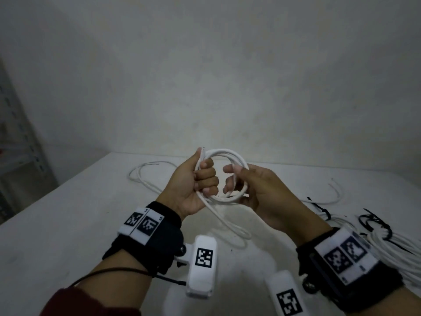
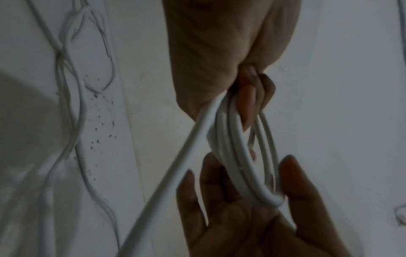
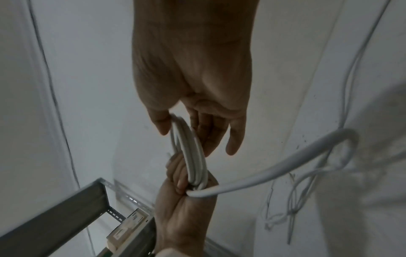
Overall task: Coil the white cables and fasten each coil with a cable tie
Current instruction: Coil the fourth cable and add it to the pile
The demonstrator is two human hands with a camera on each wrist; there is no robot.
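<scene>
A white cable coil [image 1: 230,153] of several loops is held up above the white table [image 1: 68,215]. My left hand [image 1: 204,176] grips its left side, with the fingers curled tightly round the strands and the cable's cut end sticking up past the thumb. My right hand [image 1: 230,179] holds the right side loosely, thumb over the loops and fingers beneath. In the left wrist view the coil [image 2: 241,165] sits in the crook of the right hand [image 2: 241,200]. The loose tail [image 1: 227,222] drops from my left fist to the table and loops there. It shows as the tail [image 3: 285,165] in the right wrist view.
Finished white coils [image 1: 401,249] bound with black ties lie at the right edge, with loose black cable ties [image 1: 373,221] beside them. Other loose white cables lie at back left [image 1: 145,179] and back right [image 1: 335,195]. A metal shelf [image 1: 20,144] stands left of the table.
</scene>
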